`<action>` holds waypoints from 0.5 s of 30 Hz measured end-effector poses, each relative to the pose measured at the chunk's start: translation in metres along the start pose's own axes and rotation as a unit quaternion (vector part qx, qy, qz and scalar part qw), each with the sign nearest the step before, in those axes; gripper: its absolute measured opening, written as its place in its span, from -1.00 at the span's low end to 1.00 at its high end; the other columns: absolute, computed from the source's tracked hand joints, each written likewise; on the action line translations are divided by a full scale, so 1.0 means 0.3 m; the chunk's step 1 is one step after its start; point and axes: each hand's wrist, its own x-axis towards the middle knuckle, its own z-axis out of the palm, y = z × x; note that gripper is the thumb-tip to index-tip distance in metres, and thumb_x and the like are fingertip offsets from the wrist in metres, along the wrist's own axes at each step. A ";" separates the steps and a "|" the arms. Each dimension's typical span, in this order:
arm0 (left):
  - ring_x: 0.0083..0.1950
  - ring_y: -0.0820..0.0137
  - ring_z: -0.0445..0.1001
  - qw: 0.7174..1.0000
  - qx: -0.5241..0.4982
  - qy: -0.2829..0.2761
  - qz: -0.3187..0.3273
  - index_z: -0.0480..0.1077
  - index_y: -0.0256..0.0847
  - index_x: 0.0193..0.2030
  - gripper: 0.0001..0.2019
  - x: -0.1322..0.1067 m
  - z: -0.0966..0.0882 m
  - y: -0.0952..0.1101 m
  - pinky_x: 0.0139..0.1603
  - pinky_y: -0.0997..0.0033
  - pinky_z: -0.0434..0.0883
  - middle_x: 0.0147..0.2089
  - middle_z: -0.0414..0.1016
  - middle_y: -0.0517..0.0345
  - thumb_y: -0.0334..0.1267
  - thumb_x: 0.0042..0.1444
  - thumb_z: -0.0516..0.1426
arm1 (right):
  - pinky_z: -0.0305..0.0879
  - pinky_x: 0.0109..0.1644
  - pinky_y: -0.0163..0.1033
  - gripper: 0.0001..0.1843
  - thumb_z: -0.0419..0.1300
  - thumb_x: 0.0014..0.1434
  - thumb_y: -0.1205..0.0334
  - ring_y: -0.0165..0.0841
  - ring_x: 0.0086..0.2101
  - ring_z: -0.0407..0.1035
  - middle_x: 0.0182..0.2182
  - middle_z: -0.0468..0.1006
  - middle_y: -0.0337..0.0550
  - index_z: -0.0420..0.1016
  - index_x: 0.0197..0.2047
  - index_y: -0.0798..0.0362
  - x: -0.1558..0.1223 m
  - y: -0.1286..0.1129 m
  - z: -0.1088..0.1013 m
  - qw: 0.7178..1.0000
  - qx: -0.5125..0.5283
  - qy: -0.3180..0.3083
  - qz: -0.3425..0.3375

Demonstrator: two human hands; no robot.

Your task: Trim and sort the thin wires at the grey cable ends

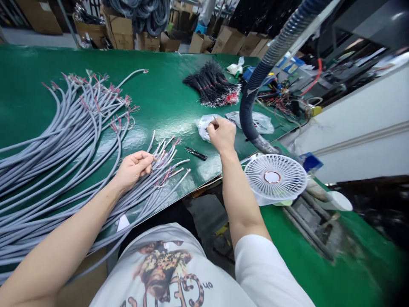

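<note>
The left hand [134, 169] has fingers pressed together at the stripped ends of long grey round cables [137, 200], cut off leftward; any wire pinched is indistinct. The right hand's [222, 134] closed fingers partly hide a crumpled translucent plastic bag [203, 125], their hold unclear.

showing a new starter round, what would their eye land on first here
Probably the big spread of grey cables, fanned over the left of the green table with stripped ends showing. Next, the round white fan right of centre, below the dark ridged hose curving down from the top. The black wires with pale and red tips also stand out, left of the hose.
</note>
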 end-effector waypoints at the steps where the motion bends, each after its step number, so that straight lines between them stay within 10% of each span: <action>1: -0.68 0.63 0.12 1.000 -0.008 0.004 -0.003 0.45 -0.32 -0.39 -0.69 0.002 0.000 0.001 -0.67 0.62 0.00 -0.67 0.32 0.25 -0.07 -0.08 0.31 | 0.20 -0.21 -0.13 -0.86 0.07 0.08 0.37 -0.24 -0.38 0.33 -0.47 0.47 -0.03 0.38 -0.49 0.08 0.020 0.027 0.003 0.999 -0.022 -0.005 0.033; 6: -0.70 0.61 0.18 0.999 -0.045 -0.001 -0.020 0.40 -0.29 -0.36 -0.68 0.006 -0.003 0.008 -0.69 0.64 0.06 -0.63 0.42 0.22 -0.09 -0.10 0.33 | 0.15 -0.19 -0.12 -0.83 0.19 0.07 0.35 -0.25 -0.30 0.37 -0.44 0.44 0.07 0.35 -0.53 0.18 0.077 0.145 0.037 0.987 -0.057 -0.048 0.142; 15: -0.65 0.57 0.27 0.995 -0.096 0.004 -0.008 0.34 -0.25 -0.33 -0.70 0.008 -0.008 0.015 -0.64 0.61 0.18 -0.54 0.48 0.21 -0.13 -0.07 0.30 | 0.22 -0.17 -0.16 -0.90 0.16 0.11 0.29 -0.33 -0.32 0.30 -0.32 0.38 -0.04 0.49 -0.34 0.12 -0.017 0.074 0.008 0.999 0.040 0.007 0.034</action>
